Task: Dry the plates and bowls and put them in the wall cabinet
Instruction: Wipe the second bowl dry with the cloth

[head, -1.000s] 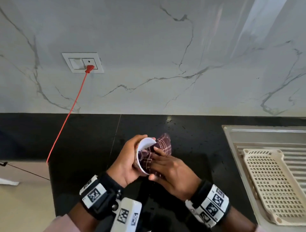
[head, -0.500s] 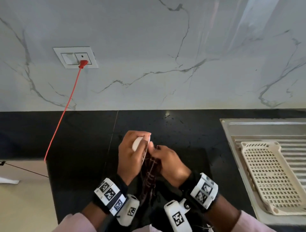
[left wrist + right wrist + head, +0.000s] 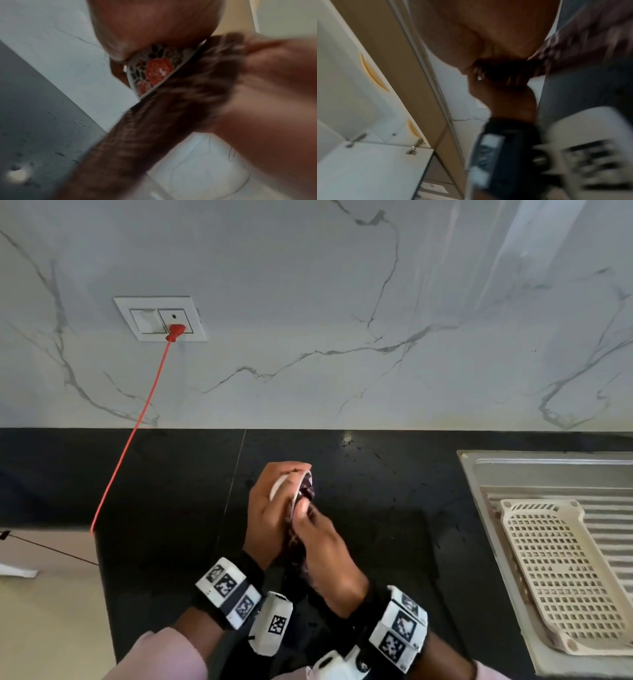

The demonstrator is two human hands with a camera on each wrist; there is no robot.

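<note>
My left hand (image 3: 274, 508) grips a small white bowl (image 3: 280, 485) held on edge above the black counter (image 3: 164, 501). In the left wrist view the bowl (image 3: 154, 70) shows a red rose pattern on its side. My right hand (image 3: 322, 546) holds a dark checked cloth (image 3: 306, 493) and presses it into the bowl's mouth; the cloth (image 3: 154, 128) hangs down below the hands. Most of the bowl is hidden by my fingers. The right wrist view is blurred, and shows the cloth (image 3: 565, 51) bunched under my palm.
A steel sink drainboard (image 3: 548, 474) lies to the right with a cream plastic drying tray (image 3: 561, 580) on it. A red cable (image 3: 137, 422) runs from a wall socket (image 3: 161, 318) down over the counter's left edge. The marble wall (image 3: 342, 302) stands behind.
The bowl has turned from open side towards me to edge-on. My right hand has worked the cloth round inside it, and both hands have drawn closer together.
</note>
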